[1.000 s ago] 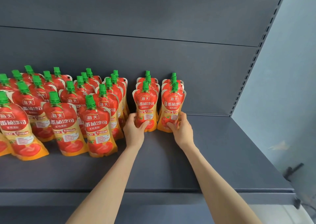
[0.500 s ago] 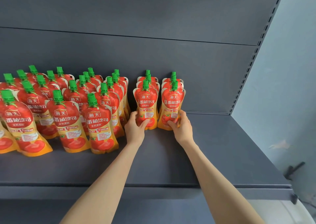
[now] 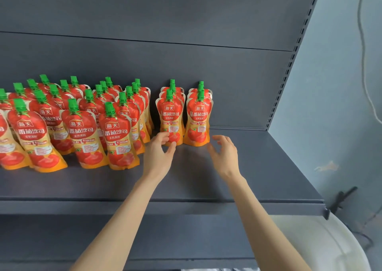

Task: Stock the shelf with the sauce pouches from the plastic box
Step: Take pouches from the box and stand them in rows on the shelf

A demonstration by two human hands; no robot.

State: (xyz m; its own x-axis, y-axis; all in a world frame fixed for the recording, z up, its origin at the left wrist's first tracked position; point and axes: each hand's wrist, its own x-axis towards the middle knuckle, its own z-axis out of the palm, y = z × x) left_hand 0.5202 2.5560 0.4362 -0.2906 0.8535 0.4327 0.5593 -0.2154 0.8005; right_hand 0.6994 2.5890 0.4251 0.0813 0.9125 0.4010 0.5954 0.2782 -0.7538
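Standing upright toward back of shelf (image 3: 258, 167): two short rows of sauce pouches (image 3: 198, 119), just right of bigger pouch block (image 3: 82, 130). Resting left hand (image 3: 158, 157), fingers relaxed, against front pouch (image 3: 170, 115) base, gripping nothing. Hovering right hand (image 3: 225, 157) near, fingers spread, empty.

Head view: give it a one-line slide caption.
Left hand at a front sauce pouch, right hand open nearby, over the grey shelf.
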